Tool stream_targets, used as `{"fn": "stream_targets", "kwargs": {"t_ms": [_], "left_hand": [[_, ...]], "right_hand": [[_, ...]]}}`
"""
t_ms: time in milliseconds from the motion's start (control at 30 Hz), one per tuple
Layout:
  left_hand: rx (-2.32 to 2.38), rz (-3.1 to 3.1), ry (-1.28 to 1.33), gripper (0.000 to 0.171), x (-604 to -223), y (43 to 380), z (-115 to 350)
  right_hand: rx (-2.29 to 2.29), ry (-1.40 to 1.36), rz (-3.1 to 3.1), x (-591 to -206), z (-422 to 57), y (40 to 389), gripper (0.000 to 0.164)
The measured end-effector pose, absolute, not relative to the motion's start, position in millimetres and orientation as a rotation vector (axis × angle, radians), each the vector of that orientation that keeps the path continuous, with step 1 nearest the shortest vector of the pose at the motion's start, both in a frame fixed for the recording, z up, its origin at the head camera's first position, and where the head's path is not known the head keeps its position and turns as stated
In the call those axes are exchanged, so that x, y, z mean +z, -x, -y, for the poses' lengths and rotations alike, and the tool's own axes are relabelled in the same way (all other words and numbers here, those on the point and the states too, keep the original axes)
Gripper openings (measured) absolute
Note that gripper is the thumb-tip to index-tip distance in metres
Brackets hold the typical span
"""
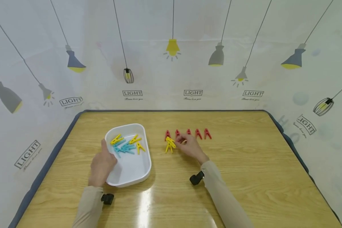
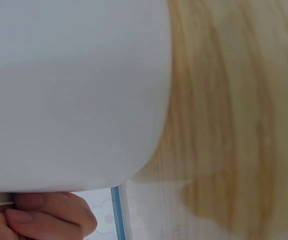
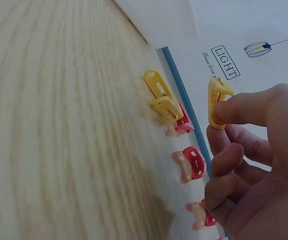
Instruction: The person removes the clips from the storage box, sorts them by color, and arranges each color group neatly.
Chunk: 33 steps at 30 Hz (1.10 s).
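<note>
My left hand (image 1: 100,166) grips the left rim of a white plastic tray (image 1: 149,158), its curled fingers (image 2: 54,220) showing at the tray's edge in the left wrist view. Yellow clothespins (image 1: 141,148) and light-blue clothespins (image 1: 128,147) lie in the tray's far half. Between thumb and fingertips, my right hand (image 1: 191,147) pinches a yellow clothespin (image 3: 217,92) above the table. Just under it on the table is another yellow clothespin (image 3: 156,85), partly overlapped by the held one in the head view. Red clothespins (image 1: 207,133) form a row behind, partly hidden by the right hand.
The wood-grain table (image 1: 253,164) has a dark blue edge (image 1: 174,110). Behind it hangs a pale backdrop (image 1: 148,69) printed with lamps. A black wrist camera (image 1: 196,178) sits on the right wrist, another camera (image 1: 107,199) on the left.
</note>
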<state>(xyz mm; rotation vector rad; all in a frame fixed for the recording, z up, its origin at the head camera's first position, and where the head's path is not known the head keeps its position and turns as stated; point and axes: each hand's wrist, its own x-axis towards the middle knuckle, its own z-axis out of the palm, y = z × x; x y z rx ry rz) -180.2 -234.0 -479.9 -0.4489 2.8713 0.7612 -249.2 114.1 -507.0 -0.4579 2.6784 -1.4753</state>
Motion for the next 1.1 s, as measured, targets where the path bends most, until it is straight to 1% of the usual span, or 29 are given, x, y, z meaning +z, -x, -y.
{"fn": "stream_targets", "kwargs": {"t_ms": [200,800,1100], "left_hand": [[0.753,-2.901,0.425,0.083,-480,179,235],[0.766,-2.895,0.43,0.08,-480,179,234],[0.748,-2.924,0.423,0.078,-483,178,233]], "right_hand": [[-1.488,0.457,-2.669,-513,-121,247,0.01],[-1.502,0.227,-2.732,-532,-134,240,0.008],[-1.577,0.21,-2.859,-535,-132,235,0.007]]}}
